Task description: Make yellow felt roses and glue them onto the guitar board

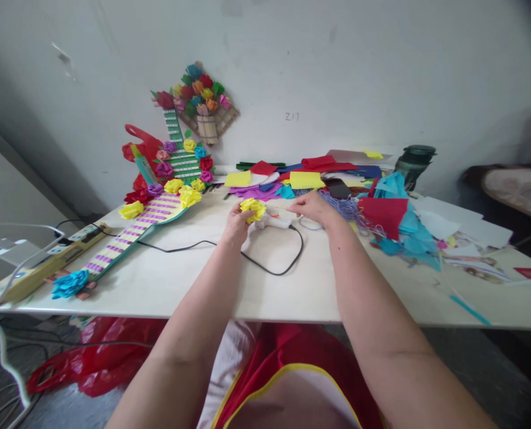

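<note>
My left hand (235, 226) is closed around a yellow paper flower (252, 208), holding it above the middle of the table. To its right, my right hand (314, 208) is pinched, fingertips pointing at the flower. A thin pale strand or stem seems to run between the two, but it is too fine to make out. Just below and behind the hands lies a white glue gun (278, 222), its black cord (287, 271) looping toward me and then off to the left.
A striped guitar-shaped craft (144, 223) with paper flowers lies at left, near a power strip (53, 262). Coloured paper sheets (307, 180) line the wall. Purple yarn (339, 207), blue scraps (415, 235) and a dark bottle (415, 165) occupy the right.
</note>
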`<action>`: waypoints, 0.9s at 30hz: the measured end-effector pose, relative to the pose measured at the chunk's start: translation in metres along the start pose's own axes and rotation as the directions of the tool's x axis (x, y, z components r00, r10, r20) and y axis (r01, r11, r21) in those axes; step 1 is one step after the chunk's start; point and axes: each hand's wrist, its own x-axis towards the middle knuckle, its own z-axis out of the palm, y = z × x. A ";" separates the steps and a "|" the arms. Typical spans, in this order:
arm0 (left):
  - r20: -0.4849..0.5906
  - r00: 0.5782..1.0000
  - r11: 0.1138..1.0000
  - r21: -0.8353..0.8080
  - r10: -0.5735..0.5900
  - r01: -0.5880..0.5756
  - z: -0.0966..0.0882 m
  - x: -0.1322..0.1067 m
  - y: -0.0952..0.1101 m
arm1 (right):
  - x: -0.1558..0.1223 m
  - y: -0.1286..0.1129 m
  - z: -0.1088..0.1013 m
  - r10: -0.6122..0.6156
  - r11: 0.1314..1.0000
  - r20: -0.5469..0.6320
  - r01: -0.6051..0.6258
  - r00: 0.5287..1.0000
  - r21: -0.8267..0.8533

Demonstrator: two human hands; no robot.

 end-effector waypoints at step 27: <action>-0.032 0.999 0.996 0.075 -0.041 0.043 0.003 -0.006 0.005 | -0.001 -0.003 0.000 0.021 0.999 -0.072 -0.024 0.997 -0.043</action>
